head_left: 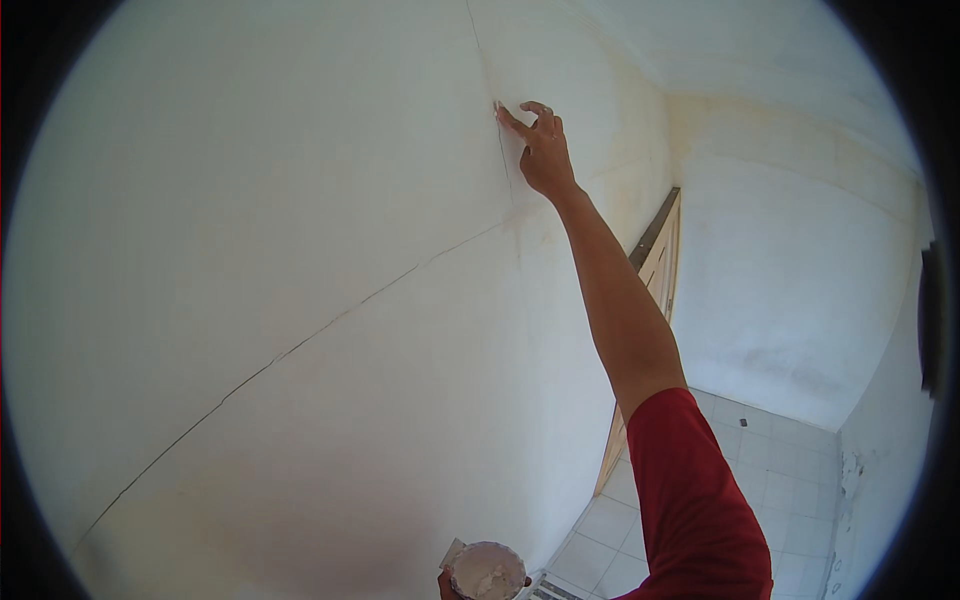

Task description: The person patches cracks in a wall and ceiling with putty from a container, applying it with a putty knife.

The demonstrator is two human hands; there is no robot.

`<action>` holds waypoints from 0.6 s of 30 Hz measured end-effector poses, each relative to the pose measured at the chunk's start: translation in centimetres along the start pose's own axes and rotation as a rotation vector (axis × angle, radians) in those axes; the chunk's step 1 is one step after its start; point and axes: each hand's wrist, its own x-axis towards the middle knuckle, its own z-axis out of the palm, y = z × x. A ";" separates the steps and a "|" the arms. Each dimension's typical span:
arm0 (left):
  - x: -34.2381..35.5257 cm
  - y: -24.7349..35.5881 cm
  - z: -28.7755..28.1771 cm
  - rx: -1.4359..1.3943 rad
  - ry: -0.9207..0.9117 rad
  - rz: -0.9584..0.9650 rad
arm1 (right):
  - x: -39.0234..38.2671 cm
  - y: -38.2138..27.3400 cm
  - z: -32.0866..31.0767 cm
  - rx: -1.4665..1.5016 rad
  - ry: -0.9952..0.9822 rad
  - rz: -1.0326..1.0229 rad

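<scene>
My right hand (547,150) reaches up to the white wall (300,180). One finger touches a thin dark crack (503,150) that runs down from the top, and a dab of white paste (497,108) shows at that fingertip. The fingers are apart with no tool in them. At the lower edge my left hand (445,583), mostly cut off, grips a round bowl (488,570) with whitish paste inside. A flat, pale, square-edged piece (453,551) sticks up beside the bowl's rim on the same side; its lower part is hidden.
A longer crack (340,315) slants across the wall toward the lower left. Beyond my right arm stands a wooden door (660,265), edge-on. Pale floor tiles (770,450) lie below, with a small dark object (743,423) on them. A dark object (930,320) shows at the right rim.
</scene>
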 end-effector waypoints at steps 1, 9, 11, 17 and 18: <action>-0.2 0.1 0.4 0.010 -0.004 -0.004 | -0.5 -0.2 0.0 0.031 0.004 -0.016; 0.9 0.1 -1.3 0.150 -0.285 -0.042 | -2.2 -2.3 -0.1 0.272 -0.022 0.183; -0.5 -0.2 -0.2 0.028 -0.016 -0.008 | -2.1 -2.4 -0.2 0.220 0.053 0.191; 1.2 -0.7 -3.9 0.116 -0.245 -0.017 | -1.3 -4.1 -0.5 -0.260 0.070 -0.004; 1.1 -0.6 -3.7 0.116 -0.246 -0.018 | -1.4 -4.0 -0.4 -0.261 0.069 -0.005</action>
